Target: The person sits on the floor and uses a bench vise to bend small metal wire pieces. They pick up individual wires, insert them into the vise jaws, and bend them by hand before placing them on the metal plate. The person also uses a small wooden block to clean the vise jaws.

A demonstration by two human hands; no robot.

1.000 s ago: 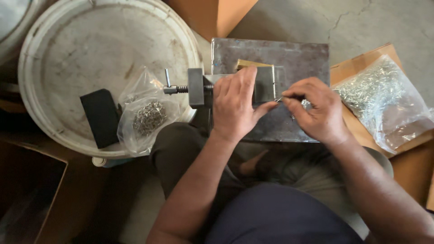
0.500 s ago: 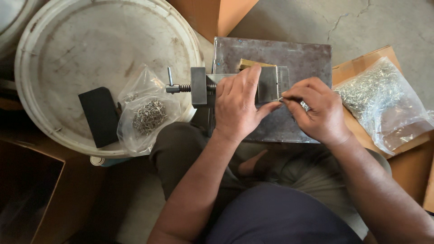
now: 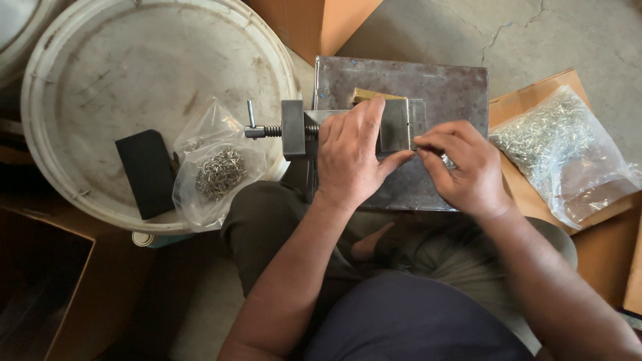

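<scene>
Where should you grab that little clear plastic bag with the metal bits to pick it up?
Probably the crumpled empty top of the small clear plastic bag, coming from above on the far side. The metal pieces sag low in it, so the loose top should pinch easily. The black block crowds its left side.

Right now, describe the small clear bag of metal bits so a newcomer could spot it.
Find the big round white lid. On its right rim lies a small clear plastic bag beside a black block. Its dark clump is far smaller than the large silvery bag.
</scene>
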